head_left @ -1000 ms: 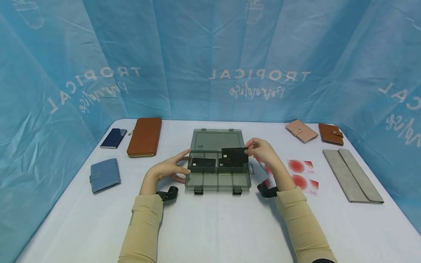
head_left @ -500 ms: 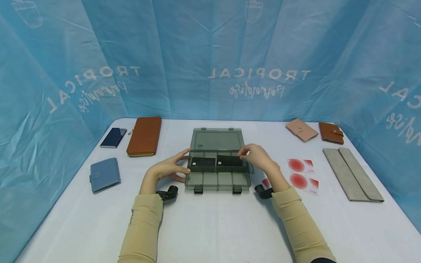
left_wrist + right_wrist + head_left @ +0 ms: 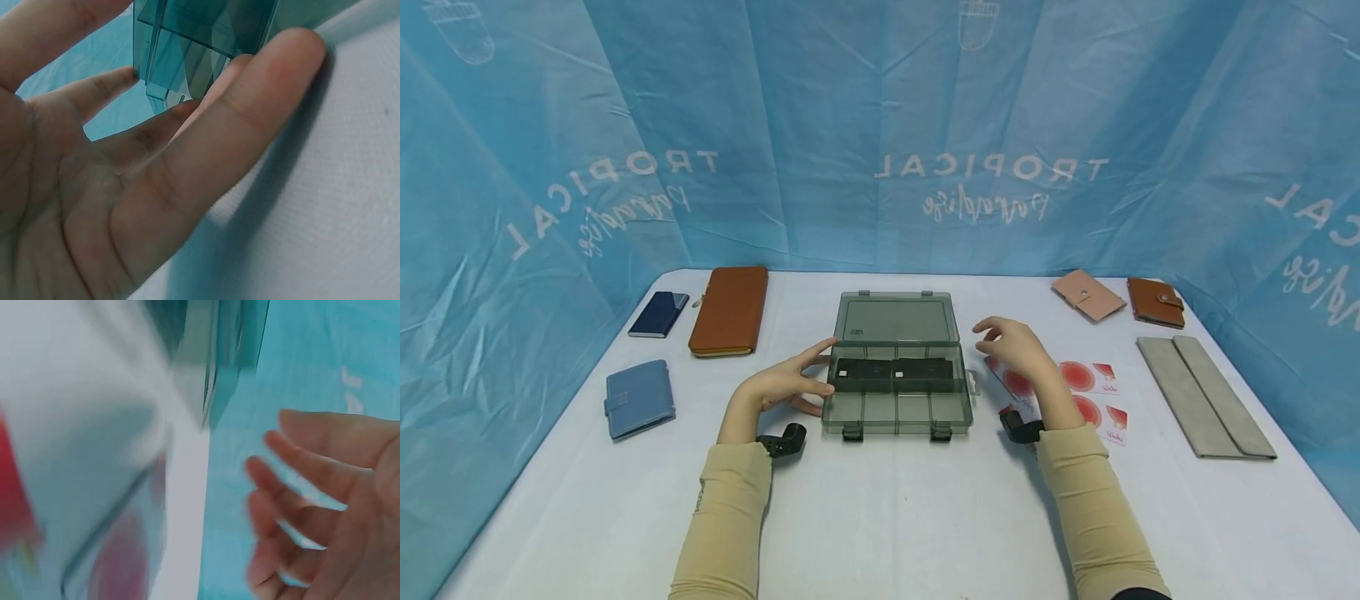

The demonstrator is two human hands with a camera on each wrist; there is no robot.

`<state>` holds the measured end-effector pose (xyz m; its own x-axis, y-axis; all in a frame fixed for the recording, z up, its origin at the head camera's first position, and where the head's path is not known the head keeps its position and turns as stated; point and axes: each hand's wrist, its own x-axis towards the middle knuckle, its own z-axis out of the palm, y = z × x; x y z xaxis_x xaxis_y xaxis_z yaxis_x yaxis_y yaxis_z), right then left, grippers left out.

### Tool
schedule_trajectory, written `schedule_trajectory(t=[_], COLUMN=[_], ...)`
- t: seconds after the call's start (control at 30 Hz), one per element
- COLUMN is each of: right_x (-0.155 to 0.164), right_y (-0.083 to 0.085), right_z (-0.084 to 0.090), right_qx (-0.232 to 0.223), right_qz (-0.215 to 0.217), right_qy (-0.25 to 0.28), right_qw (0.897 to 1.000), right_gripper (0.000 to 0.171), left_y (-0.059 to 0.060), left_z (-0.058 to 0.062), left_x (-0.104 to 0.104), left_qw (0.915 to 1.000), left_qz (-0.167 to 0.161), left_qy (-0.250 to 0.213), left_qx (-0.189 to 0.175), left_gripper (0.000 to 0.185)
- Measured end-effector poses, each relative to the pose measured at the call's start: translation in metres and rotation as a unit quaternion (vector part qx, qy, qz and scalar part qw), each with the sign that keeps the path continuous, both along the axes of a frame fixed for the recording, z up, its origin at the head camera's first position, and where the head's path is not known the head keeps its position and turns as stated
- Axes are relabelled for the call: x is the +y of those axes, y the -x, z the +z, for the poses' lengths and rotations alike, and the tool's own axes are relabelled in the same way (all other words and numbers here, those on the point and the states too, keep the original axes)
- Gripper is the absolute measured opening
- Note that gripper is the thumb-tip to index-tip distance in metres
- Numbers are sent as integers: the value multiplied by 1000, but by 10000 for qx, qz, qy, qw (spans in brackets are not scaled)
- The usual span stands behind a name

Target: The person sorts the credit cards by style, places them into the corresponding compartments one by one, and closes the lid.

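Left hand (image 3: 786, 385) steadies the light, rigid, slick plastic organizer box (image 3: 897, 412) by its side wall, fingers straight; right hand (image 3: 1017, 350) hovers relaxed, holding nothing.

right wrist view motion-blurred; red cards (image 3: 1093, 379) partly hidden behind right hand (image 3: 1015, 350).

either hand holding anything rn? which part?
Right hand holds nothing; it hangs open above the red-and-white cards. Left hand grips nothing either: straight fingers rest against the left wall of the clear box.
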<state>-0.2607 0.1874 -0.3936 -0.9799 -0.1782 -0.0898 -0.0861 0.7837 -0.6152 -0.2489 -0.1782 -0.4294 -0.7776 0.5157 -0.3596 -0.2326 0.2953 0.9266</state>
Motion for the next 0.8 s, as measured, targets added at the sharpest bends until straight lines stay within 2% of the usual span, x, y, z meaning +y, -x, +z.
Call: schedule_trajectory(t=[0.13,0.27,0.37,0.57,0.73,0.8], right_x=[22,38,44,49,52,53], right_y=[2,0,-2,2,6,6], right_z=[-5,-8,-10,-15,-15,-14], right_qx=[-637,-1418,-1646,-1611,-1334,-1264], right_qz=[-204,-516,-596,-461,-382,-414], right_qy=[-544,-1152,-1264,-935,-218,116], right_qw=[9963,9818,9764,9814,9901,9910], right_gripper=[48,66,69,61,40,36], left_y=[0,0,0,0,1,1], left_z=[0,0,0,0,0,0], left_x=[0,0,0,0,0,0], left_qw=[10000,10000,10000,10000,10000,10000], left_qz=[-5,-4,-8,-34,-37,-36], left_qy=[5,2,-17,-25,-45,-46], left_qx=[14,6,2,10,3,6], left_gripper=[88,89,89,89,89,89])
